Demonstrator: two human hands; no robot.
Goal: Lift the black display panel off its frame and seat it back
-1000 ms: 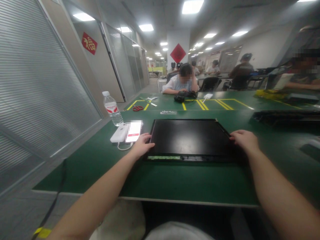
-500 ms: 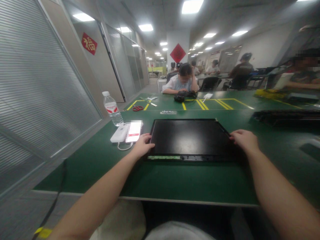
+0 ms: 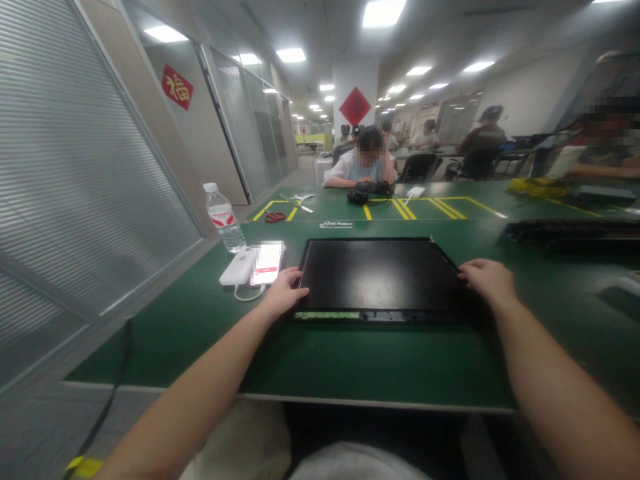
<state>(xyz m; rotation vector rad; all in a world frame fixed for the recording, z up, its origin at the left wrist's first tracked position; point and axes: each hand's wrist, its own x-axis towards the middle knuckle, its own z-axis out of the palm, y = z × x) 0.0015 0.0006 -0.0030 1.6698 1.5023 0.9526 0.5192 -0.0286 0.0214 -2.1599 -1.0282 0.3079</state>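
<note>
A black flat display panel (image 3: 375, 273) lies in front of me on the green table, with a strip of green circuit board showing along its near edge. Its left side is gripped by my left hand (image 3: 286, 291), thumb on the near corner area and fingers along the edge. My right hand (image 3: 489, 280) pinches the right edge between thumb and fingers. The undersides of both grips are hidden. Just left of my left hand lie a lit phone (image 3: 267, 263) and a white power bank (image 3: 237, 268) joined by a white cable.
A water bottle (image 3: 224, 219) stands at the left. Red-handled scissors (image 3: 275, 217) lie farther back near yellow tape lines. Across the table (image 3: 380, 373) a person (image 3: 357, 167) leans over a black object (image 3: 370, 191). Dark long items (image 3: 575, 237) lie at the right.
</note>
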